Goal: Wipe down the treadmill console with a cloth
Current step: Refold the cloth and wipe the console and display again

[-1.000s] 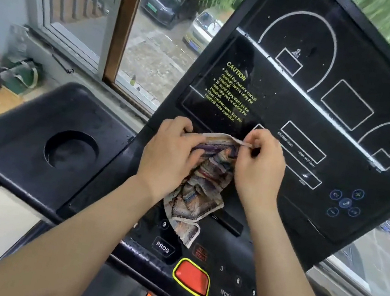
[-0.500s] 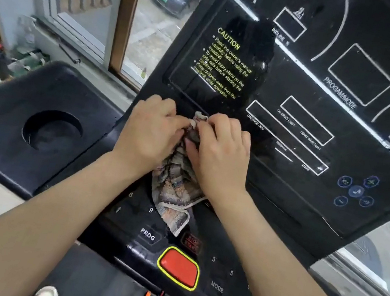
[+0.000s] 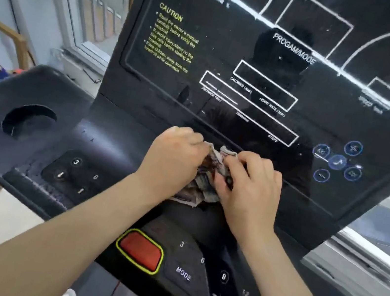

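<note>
Left hand (image 3: 173, 159) at 9 o'clock and right hand (image 3: 253, 188) at 3 clutch the cloth (image 3: 214, 157), seemingly soft, light, best gripped wadded against the console (image 3: 245, 120).

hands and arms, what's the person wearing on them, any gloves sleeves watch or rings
Nothing worn that shows. The left hand and right hand are ungloved, both forearms are uncovered to the frame's edge with no sleeve in view, and neither wrist carries a watch or band. No ring shows on the visible fingers.

Cloth (image 3: 207, 168), now a tighter wad
</note>
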Demonstrator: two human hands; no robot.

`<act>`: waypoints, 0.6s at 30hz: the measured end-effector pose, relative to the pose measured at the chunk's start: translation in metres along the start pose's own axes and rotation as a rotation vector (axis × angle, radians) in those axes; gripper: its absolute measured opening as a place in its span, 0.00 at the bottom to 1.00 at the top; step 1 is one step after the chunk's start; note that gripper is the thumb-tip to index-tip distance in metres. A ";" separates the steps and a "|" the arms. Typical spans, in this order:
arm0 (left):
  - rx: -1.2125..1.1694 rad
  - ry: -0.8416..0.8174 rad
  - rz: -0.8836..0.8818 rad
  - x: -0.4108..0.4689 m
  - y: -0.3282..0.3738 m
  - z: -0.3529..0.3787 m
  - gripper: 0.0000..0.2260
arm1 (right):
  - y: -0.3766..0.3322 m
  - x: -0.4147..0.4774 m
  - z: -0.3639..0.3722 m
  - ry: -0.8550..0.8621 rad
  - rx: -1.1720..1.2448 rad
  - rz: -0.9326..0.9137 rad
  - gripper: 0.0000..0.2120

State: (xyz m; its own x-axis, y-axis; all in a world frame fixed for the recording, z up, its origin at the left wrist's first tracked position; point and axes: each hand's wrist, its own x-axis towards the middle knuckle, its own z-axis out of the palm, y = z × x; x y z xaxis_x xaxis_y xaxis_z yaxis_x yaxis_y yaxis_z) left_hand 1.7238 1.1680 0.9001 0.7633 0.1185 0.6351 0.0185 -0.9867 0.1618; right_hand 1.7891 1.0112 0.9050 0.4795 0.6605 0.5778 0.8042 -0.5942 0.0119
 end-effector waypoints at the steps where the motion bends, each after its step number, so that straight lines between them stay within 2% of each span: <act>1: -0.004 0.006 0.007 0.001 0.008 0.003 0.10 | 0.005 -0.005 -0.004 0.003 0.008 0.016 0.13; 4: -0.039 0.012 0.047 0.004 0.037 0.011 0.12 | 0.022 -0.022 -0.015 0.004 0.015 0.060 0.14; 9: -0.101 -0.023 0.102 0.009 0.093 0.026 0.08 | 0.050 -0.053 -0.031 0.034 0.015 0.175 0.14; 15: -0.085 -0.256 0.072 0.019 0.122 0.018 0.10 | 0.058 -0.063 -0.047 -0.061 0.143 0.349 0.09; 18: -0.173 -0.254 -0.041 0.021 0.123 0.008 0.05 | 0.059 -0.050 -0.062 -0.050 0.235 0.424 0.08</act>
State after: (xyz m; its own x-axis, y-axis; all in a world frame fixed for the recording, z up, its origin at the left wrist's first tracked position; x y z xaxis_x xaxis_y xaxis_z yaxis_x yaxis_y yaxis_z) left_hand 1.7470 1.0479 0.9269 0.9016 0.1041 0.4198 -0.0413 -0.9455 0.3231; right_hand 1.7908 0.9142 0.9276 0.7937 0.4069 0.4522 0.5890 -0.7000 -0.4039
